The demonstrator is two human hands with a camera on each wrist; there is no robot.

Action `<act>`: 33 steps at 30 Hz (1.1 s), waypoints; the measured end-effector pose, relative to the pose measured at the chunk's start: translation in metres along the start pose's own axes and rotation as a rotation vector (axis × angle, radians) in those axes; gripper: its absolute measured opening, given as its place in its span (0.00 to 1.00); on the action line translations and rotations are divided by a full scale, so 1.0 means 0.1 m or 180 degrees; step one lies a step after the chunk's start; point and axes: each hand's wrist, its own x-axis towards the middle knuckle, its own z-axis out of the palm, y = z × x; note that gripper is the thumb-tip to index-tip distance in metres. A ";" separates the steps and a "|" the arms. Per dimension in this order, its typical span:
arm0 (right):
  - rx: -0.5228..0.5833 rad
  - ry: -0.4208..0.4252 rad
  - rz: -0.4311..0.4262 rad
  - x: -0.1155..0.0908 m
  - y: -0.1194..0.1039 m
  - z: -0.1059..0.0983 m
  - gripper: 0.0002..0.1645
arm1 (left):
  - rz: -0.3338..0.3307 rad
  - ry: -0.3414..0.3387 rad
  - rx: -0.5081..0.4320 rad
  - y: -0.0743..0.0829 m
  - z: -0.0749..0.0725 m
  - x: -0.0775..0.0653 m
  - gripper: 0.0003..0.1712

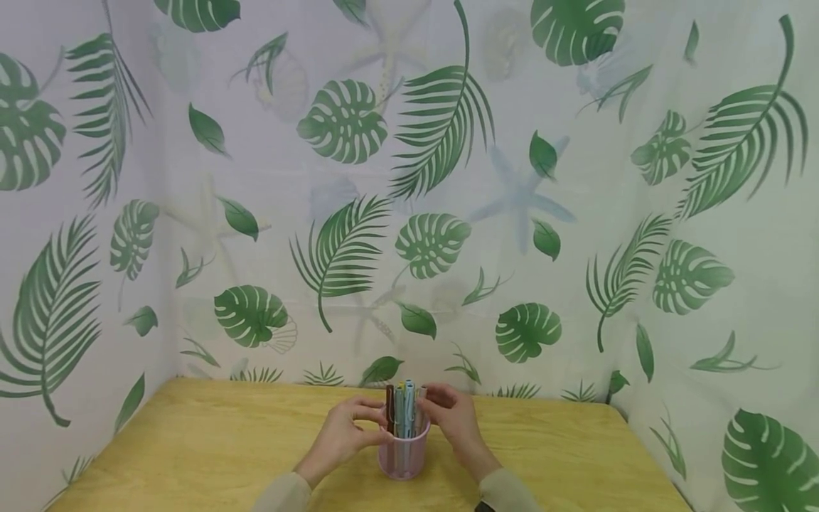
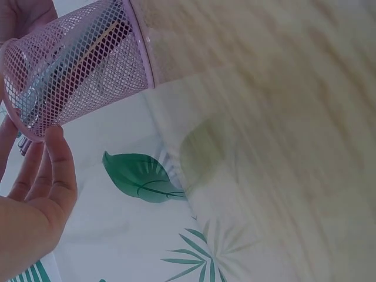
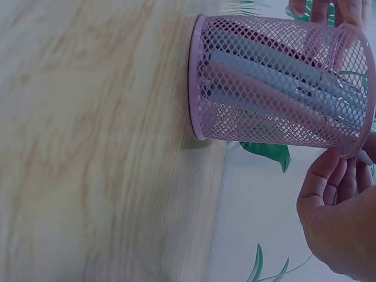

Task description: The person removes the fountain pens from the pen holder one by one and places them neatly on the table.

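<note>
Sleeves [image 1: 286,493] lie foremost; the left hand [image 1: 344,432] and right hand [image 1: 456,421], equally near, grip the upright cup [image 1: 403,461] of pens [image 1: 409,410] between them.

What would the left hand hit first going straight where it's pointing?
Likely the pink mesh pen holder, at its rim, with the dark brown pen just inside. The left hand looks right at that rim; exact contact and depth are hard to judge.
</note>
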 end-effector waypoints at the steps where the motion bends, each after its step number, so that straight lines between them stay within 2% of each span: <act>1: -0.0004 -0.0002 -0.0005 0.00 0.00 0.00 0.23 | -0.0006 0.0005 0.0005 0.00 0.00 0.00 0.11; 9: -0.0034 -0.0005 -0.0027 0.00 0.03 -0.02 0.23 | 0.0053 0.0029 0.0098 0.01 0.00 -0.01 0.12; 16: -0.0035 0.0010 -0.0027 0.01 0.00 -0.06 0.22 | 0.0073 -0.0033 0.0165 0.01 -0.03 0.01 0.13; 20: -0.0044 -0.0016 -0.0126 0.02 -0.03 -0.08 0.21 | 0.0060 -0.0052 0.0171 0.02 -0.04 0.03 0.13; 33: 0.0265 0.0075 -0.0411 0.07 -0.12 -0.15 0.21 | 0.0087 -0.0082 0.0248 0.04 -0.06 0.03 0.14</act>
